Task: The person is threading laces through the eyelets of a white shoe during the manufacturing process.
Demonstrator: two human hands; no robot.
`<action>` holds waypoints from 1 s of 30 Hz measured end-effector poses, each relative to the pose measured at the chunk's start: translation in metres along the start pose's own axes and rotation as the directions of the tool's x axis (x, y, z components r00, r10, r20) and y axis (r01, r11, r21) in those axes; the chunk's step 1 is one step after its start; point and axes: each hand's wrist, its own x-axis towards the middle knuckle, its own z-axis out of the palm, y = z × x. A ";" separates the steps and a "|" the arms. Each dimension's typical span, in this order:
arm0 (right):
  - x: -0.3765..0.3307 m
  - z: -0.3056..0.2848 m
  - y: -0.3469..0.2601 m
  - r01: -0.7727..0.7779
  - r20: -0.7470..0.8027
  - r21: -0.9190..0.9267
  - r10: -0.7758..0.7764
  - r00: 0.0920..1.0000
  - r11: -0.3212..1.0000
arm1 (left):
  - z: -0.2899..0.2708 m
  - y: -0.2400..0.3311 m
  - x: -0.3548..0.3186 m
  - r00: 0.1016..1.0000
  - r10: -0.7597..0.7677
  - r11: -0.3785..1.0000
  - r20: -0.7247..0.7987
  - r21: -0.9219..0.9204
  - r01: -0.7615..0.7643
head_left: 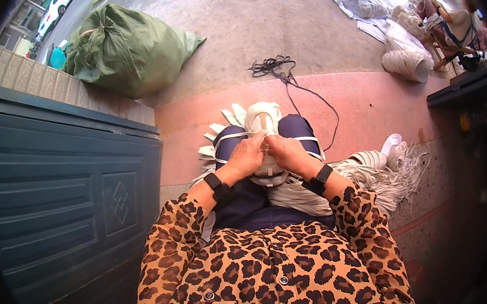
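Note:
A cream-white sneaker (263, 112) rests between my knees, toe pointing away from me. My left hand (245, 156) and my right hand (288, 153) meet over its lacing area, fingers closed in a pinch. A flat white shoelace (231, 137) runs out from the fingers to both sides, across my dark trousers at each knee. The exact spot where the fingertips grip is partly hidden by the hands. Beyond my left knee, several white pieces (229, 117) fan out in a row; their kind is unclear.
A heap of white laces (368, 172) lies by my right leg. A tangled black cord (275, 67) trails over the floor ahead. A stuffed green sack (128, 51) stands far left, above a blue panelled door (65, 192). White bundles (407, 57) and a seated person (459, 28) are far right.

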 end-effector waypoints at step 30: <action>-0.009 -0.016 -0.015 -0.205 -0.036 0.149 0.213 0.976 0.967 | 0.004 0.025 -0.046 0.991 -0.128 0.991 -0.043 0.038 0.130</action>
